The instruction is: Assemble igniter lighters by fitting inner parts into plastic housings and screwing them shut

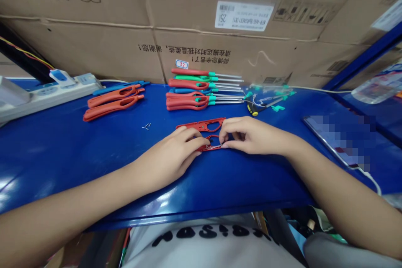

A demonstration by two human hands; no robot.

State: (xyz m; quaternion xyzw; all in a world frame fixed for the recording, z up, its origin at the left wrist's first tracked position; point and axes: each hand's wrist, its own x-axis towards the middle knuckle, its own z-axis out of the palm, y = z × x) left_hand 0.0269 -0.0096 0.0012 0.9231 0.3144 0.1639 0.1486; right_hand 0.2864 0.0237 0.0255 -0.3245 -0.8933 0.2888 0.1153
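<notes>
Both hands are at a red lighter casing half [216,147] lying on the blue table, with thin wires inside its open shell. My left hand [179,148] is curled over the handle end and covers much of it. At the other end my right hand [243,136] has thumb and fingers closed on the casing's edge, by the wires. Just behind lies the matching red casing half [201,125], inner side up, touching or very near my fingers. Farther back rests a row of assembled long-neck lighters [188,99], red, green and blue, with green collars and metal tubes.
Red and blue casings [109,107] lie at back left, beside a white power strip [47,94]. Small screws [146,126] sit left of centre. A black-and-yellow screwdriver [253,109] and green parts [278,108] are back right, near a phone [333,140]. Cardboard boxes [188,4] stand behind.
</notes>
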